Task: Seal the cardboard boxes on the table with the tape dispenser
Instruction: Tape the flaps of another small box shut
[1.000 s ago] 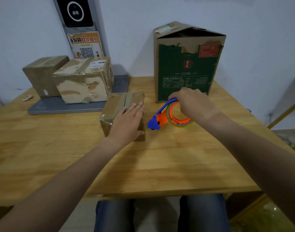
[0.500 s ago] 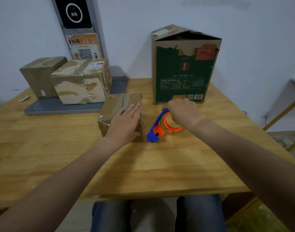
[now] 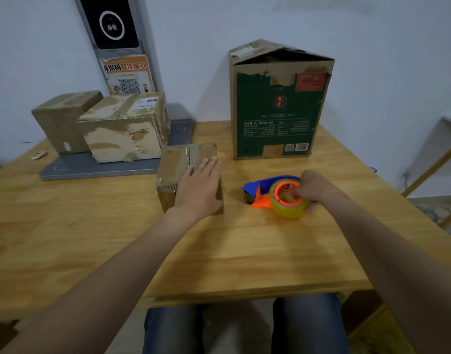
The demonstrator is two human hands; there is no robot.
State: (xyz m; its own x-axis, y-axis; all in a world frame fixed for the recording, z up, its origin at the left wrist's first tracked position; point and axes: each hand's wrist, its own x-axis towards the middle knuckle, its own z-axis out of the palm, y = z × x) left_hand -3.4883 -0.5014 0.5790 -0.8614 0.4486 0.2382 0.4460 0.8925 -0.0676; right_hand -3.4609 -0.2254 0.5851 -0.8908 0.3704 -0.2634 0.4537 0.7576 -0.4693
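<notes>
A small taped cardboard box [image 3: 179,159] sits mid-table, and my left hand [image 3: 200,189] lies flat on its top with fingers straight. To its right, my right hand [image 3: 312,189] grips the tape dispenser [image 3: 273,194], fingers curled into the orange core of the yellowish roll; its blue nose points left toward the box. A tall green carton [image 3: 278,118] with loose top flaps stands behind. Two more taped boxes, one pale [image 3: 124,129] and one darker [image 3: 60,118], rest at the back left.
The wooden table [image 3: 244,251] stretches toward me, my knees below its front edge. A grey flat platform [image 3: 91,167] carries the back-left boxes. A black panel with a QR notice [image 3: 127,77] hangs on the wall. A small white item [image 3: 39,155] lies far left.
My right hand has drawn the tape dispenser nearer and slightly right, tilting the roll so its orange core faces up. My left hand stays flat on the small box.
</notes>
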